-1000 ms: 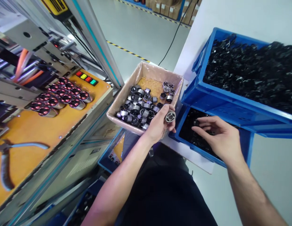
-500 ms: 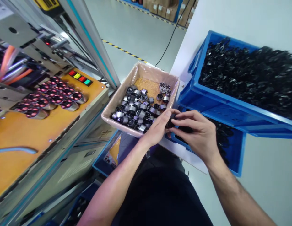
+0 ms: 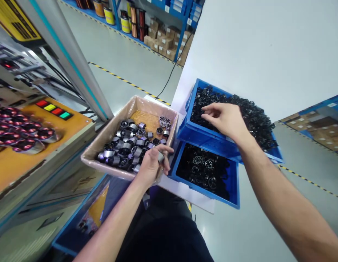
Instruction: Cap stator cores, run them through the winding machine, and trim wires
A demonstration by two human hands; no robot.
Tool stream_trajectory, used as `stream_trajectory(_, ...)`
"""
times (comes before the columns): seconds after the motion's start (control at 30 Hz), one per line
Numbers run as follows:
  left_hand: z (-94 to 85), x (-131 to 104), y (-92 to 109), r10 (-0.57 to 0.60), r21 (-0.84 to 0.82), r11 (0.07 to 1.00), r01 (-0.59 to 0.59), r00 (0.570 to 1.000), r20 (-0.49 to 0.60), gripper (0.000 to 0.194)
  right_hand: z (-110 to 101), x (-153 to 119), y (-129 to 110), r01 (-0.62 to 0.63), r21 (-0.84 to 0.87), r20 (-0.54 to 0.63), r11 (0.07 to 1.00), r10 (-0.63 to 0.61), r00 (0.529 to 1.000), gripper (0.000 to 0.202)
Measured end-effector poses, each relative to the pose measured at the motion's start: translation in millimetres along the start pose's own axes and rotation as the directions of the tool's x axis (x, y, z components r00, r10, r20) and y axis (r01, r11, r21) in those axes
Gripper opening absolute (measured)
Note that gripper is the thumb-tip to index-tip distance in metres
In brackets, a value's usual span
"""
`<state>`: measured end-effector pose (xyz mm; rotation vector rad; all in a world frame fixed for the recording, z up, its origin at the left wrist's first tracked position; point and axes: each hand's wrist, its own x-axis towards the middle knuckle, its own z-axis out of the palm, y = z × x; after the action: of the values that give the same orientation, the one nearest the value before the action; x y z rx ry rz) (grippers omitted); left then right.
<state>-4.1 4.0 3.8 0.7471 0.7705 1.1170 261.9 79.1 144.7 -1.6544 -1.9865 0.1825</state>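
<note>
My left hand (image 3: 153,163) is at the right edge of the lined box, its fingers curled round a small silver cylindrical metal core (image 3: 160,157). A black bit shows beside its fingertips; what that belongs to is unclear. Below and left of this hand lie many similar silver cores with black ends (image 3: 127,146). My right hand (image 3: 225,118) reaches over the upper blue bin (image 3: 207,133). Its thumb and forefinger are apart, close above the loose black plastic parts (image 3: 205,98), and nothing shows between them.
The cardboard box (image 3: 103,165) with a plastic liner stands left of the bins. A lower blue bin (image 3: 234,189) holds black parts and several pale rings. On the orange machine top (image 3: 62,134) stand copper-wound cores (image 3: 29,129). A metal post (image 3: 68,54) rises beside it.
My hands have parted: the right has moved from beside the left to above the upper bin. The left keeps its hold near the box edge. The view has shifted.
</note>
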Motion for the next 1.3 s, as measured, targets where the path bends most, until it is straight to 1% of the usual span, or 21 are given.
stream_trajectory(0.1,2.1,-3,2,0.023,0.086,0.996,-0.026,0.999,0.033,0.086,12,42,21,-0.020,-0.112,0.168,0.993,0.039,0.985,0.025)
stream_trajectory(0.2,3.5,-4,2,0.096,0.118,0.988,-0.097,0.995,0.016,0.078,26,56,29,-0.036,-0.130,0.230,0.991,0.066,0.971,0.010)
stream_trajectory(0.27,4.5,-2,2,0.106,0.063,0.993,-0.104,0.994,-0.026,0.071,29,55,31,-0.045,-0.126,0.228,0.991,0.073,0.971,0.003)
stream_trajectory(0.33,5.6,0,4,0.035,-0.030,0.999,-0.037,0.998,-0.051,0.069,29,50,33,-0.047,-0.122,0.222,0.991,0.074,0.972,0.005)
stream_trajectory(0.4,6.5,1,6,-0.057,-0.073,0.996,0.055,0.998,-0.024,0.069,29,46,35,-0.037,-0.087,0.214,0.996,0.055,0.975,0.008)
stream_trajectory(0.47,6.8,2,6,-0.112,-0.043,0.993,0.113,0.993,0.028,0.063,29,44,38,-0.030,-0.022,0.203,0.999,0.034,0.979,0.023)
stream_trajectory(0.53,6.7,2,6,-0.122,-0.019,0.992,0.123,0.992,0.044,0.059,28,44,42,-0.055,0.045,0.178,0.998,0.046,0.983,0.041)
stream_trajectory(0.6,6.3,2,5,-0.113,-0.032,0.993,0.114,0.993,0.020,0.057,25,43,45,-0.102,0.093,0.134,0.990,0.089,0.987,0.048)
stream_trajectory(0.63,6.1,1,5,-0.101,-0.048,0.994,0.101,0.995,0.007,0.055,22,42,45,-0.127,0.110,0.104,0.986,0.116,0.988,0.047)
stream_trajectory(0.73,6.1,-1,5,-0.073,-0.104,0.992,0.073,0.997,0.007,0.046,9,27,33,-0.156,0.147,-0.033,0.977,0.163,0.986,0.039)
stream_trajectory(0.77,6.3,-1,5,-0.070,-0.125,0.990,0.070,0.998,0.011,0.045,5,17,24,-0.135,0.166,-0.092,0.977,0.152,0.984,0.037)
stream_trajectory(0.83,6.7,-1,6,-0.079,-0.156,0.984,0.084,0.996,0.037,0.049,2,-9,-1,-0.043,0.224,-0.191,0.974,0.087,0.978,0.033)
stream_trajectory(0.87,6.8,-1,7,-0.084,-0.168,0.981,0.093,0.995,0.058,0.052,3,-24,-16,0.015,0.262,-0.202,0.965,0.040,0.979,0.031)
stream_trajectory(0.9,6.9,-1,7,-0.090,-0.178,0.978,0.103,0.993,0.082,0.055,7,-39,-31,0.063,0.311,-0.172,0.948,-0.009,0.985,0.027)
stream_trajectory(0.93,6.8,-1,7,-0.097,-0.187,0.976,0.115,0.990,0.106,0.058,13,-53,-45,0.092,0.367,-0.100,0.926,-0.059,0.993,0.025)
stream_trajectory(1.0,6.4,0,4,-0.109,-0.192,0.972,0.133,0.986,0.130,0.062,32,-74,-66,0.096,0.459,0.067,0.883,-0.141,0.988,0.023)
stream_trajectory(1.03,6.0,0,2,-0.115,-0.187,0.973,0.138,0.985,0.129,0.062,43,-82,-72,0.081,0.486,0.127,0.870,-0.162,0.979,0.024)
stream_trajectory(1.1,5.3,0,-2,-0.127,-0.167,0.975,0.146,0.985,0.119,0.064,65,-91,-78,0.040,0.526,0.170,0.849,-0.151,0.974,0.028)
stream_trajectory(1.17,4.7,0,-6,-0.129,-0.150,0.978,0.144,0.986,0.109,0.066,83,-96,-76,-0.013,0.582,0.168,0.813,-0.104,0.980,0.031)
stream_trajectory(1.23,4.6,-1,-7,-0.126,-0.141,0.980,0.139,0.987,0.099,0.066,93,-99,-73,-0.071,0.648,0.188,0.758,-0.068,0.980,0.038)
stream_trajectory(1.3,4.8,-1,-6,-0.122,-0.140,0.981,0.133,0.989,0.086,0.061,97,-104,-71,-0.108,0.681,0.208,0.724,-0.050,0.977,0.039)
